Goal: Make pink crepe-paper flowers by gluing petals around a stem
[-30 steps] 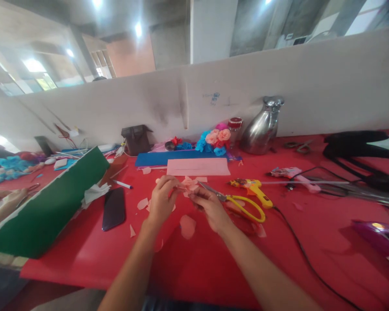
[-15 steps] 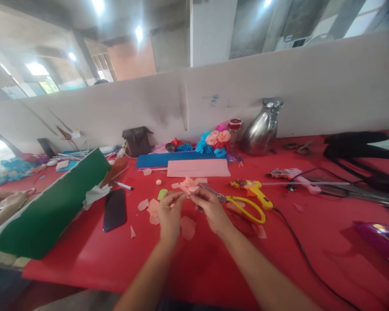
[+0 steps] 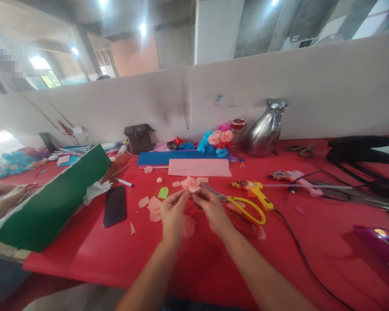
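Between my two hands, over the middle of the red table [image 3: 116, 259], is a pink paper flower [image 3: 190, 183]. The fingers of my left hand [image 3: 174, 211] pinch its lower left side. My right hand [image 3: 212, 209] pinches it from the right, thumb close to the other thumb. Fingertips partly hide the flower's base. Yellow-handled scissors [image 3: 248, 209] lie just right of my right hand. Loose pink paper petals [image 3: 154, 207] and a lime-green petal-shaped piece [image 3: 163, 192] lie to the left of my left hand.
A yellow glue gun [image 3: 257, 194] with its cord lies to the right. Behind are a pink paper strip [image 3: 199, 167], finished flowers [image 3: 218, 140] and a steel jug [image 3: 266, 129]. A phone [image 3: 114, 206] and a green board [image 3: 58, 203] stand left; another person's hand [image 3: 14, 196] is beyond the board.
Both hands keep hold of the flower, which has turned a little, so its petals look fuller. My left hand has shifted slightly right, uncovering more of the lime-green piece. The view has moved slightly.
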The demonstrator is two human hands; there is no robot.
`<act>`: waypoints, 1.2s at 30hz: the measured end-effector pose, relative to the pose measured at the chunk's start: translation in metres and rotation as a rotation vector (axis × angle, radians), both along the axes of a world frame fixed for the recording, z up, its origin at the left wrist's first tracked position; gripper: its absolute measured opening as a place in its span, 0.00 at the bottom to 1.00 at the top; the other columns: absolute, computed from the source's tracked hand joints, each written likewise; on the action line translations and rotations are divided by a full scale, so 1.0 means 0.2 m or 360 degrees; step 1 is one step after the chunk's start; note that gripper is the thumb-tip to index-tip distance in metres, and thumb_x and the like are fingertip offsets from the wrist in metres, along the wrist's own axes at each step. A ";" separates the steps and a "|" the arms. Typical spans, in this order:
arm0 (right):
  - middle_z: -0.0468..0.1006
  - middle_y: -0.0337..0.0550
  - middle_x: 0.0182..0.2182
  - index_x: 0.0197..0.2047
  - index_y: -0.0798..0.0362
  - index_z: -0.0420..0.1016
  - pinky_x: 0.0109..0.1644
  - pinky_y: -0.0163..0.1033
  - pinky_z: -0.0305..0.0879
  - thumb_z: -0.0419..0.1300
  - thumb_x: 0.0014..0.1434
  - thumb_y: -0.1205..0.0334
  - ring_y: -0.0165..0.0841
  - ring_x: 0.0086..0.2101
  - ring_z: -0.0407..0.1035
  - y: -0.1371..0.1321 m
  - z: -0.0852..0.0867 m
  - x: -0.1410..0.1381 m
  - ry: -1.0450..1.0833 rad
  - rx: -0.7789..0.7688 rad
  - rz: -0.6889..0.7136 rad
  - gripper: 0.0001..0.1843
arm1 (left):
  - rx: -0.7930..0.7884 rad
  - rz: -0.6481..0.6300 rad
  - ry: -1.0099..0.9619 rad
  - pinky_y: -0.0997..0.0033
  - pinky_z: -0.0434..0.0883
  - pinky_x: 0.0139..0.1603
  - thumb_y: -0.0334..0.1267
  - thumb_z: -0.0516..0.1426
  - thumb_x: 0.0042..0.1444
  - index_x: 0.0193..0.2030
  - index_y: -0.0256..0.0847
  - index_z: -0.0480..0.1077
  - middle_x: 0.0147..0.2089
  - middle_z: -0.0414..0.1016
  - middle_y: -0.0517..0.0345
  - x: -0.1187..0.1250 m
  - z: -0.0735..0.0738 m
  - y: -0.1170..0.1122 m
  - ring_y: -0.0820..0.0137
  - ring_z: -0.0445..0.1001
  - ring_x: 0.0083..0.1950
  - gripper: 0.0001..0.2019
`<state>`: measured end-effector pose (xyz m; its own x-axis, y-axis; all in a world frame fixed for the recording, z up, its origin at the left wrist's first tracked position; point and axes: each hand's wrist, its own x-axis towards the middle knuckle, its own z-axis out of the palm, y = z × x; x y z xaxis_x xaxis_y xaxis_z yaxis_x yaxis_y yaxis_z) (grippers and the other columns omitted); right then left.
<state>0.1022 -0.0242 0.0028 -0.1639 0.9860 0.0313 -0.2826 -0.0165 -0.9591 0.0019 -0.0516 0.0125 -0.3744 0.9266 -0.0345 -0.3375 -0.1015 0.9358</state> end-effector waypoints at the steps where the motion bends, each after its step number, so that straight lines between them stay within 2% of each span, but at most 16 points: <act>1: 0.64 0.34 0.21 0.24 0.52 0.71 0.26 0.35 0.47 0.66 0.45 0.55 0.26 0.22 0.53 0.00 0.00 0.00 0.0007 0.0002 0.0005 0.11 | 0.0008 0.0009 0.0017 0.68 0.70 0.43 0.39 0.63 0.43 0.32 0.35 0.77 0.34 0.79 0.51 0.00 -0.01 0.00 0.68 0.76 0.38 0.11; 6: 0.63 0.33 0.20 0.26 0.52 0.71 0.25 0.35 0.46 0.65 0.45 0.55 0.26 0.21 0.51 0.01 -0.01 0.00 0.0019 0.0006 0.0021 0.11 | 0.0085 0.0072 0.0200 0.68 0.70 0.44 0.40 0.61 0.47 0.33 0.36 0.76 0.34 0.78 0.52 0.02 -0.04 0.00 0.68 0.75 0.37 0.10; 11: 0.63 0.33 0.19 0.27 0.52 0.69 0.24 0.34 0.51 0.64 0.47 0.55 0.26 0.21 0.54 0.00 -0.01 -0.01 -0.0013 0.0091 -0.0023 0.10 | 0.0061 0.0164 0.0412 0.63 0.70 0.47 0.40 0.60 0.48 0.34 0.38 0.76 0.36 0.79 0.52 0.03 -0.05 -0.01 0.65 0.75 0.40 0.09; 16: 0.65 0.35 0.21 0.27 0.52 0.69 0.25 0.34 0.56 0.62 0.49 0.54 0.28 0.22 0.58 0.00 -0.02 -0.02 -0.0128 0.0206 -0.0115 0.10 | 0.0275 0.0260 0.0762 0.57 0.68 0.51 0.38 0.58 0.50 0.35 0.43 0.77 0.39 0.79 0.53 0.02 -0.08 -0.02 0.63 0.75 0.44 0.07; 19: 0.67 0.36 0.22 0.28 0.52 0.70 0.25 0.34 0.58 0.61 0.51 0.53 0.28 0.22 0.59 0.00 -0.03 -0.02 -0.0227 0.0254 -0.0159 0.11 | 0.0383 0.0302 0.0922 0.56 0.66 0.53 0.36 0.57 0.51 0.33 0.44 0.77 0.38 0.79 0.53 0.01 -0.08 -0.02 0.63 0.74 0.43 0.07; 22: 0.70 0.38 0.24 0.32 0.52 0.72 0.26 0.35 0.60 0.61 0.51 0.53 0.29 0.23 0.61 -0.01 -0.04 -0.02 -0.0265 0.0267 -0.0198 0.11 | 0.0382 0.0338 0.1033 0.57 0.65 0.52 0.35 0.56 0.50 0.31 0.43 0.76 0.35 0.78 0.54 0.01 -0.08 -0.02 0.64 0.74 0.41 0.06; 30: 0.72 0.40 0.25 0.32 0.52 0.72 0.29 0.37 0.62 0.59 0.54 0.53 0.32 0.25 0.65 -0.02 -0.05 -0.03 -0.0439 0.0414 -0.0254 0.10 | 0.0247 0.0340 0.0772 0.68 0.68 0.42 0.36 0.57 0.49 0.30 0.39 0.72 0.31 0.74 0.57 0.00 -0.06 0.00 0.68 0.71 0.37 0.04; 36: 0.71 0.40 0.23 0.30 0.51 0.70 0.31 0.38 0.64 0.58 0.55 0.54 0.32 0.25 0.66 -0.04 -0.05 -0.03 -0.0512 0.0467 -0.0278 0.10 | 0.0196 0.0365 0.0667 0.70 0.67 0.41 0.36 0.58 0.49 0.29 0.39 0.72 0.31 0.74 0.58 0.01 -0.04 0.00 0.70 0.71 0.36 0.04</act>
<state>0.0964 -0.0315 -0.0078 -0.0430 0.9568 0.2876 0.0558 0.2897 -0.9555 0.0037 -0.0521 0.0051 -0.5275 0.8065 0.2672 0.1093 -0.2474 0.9627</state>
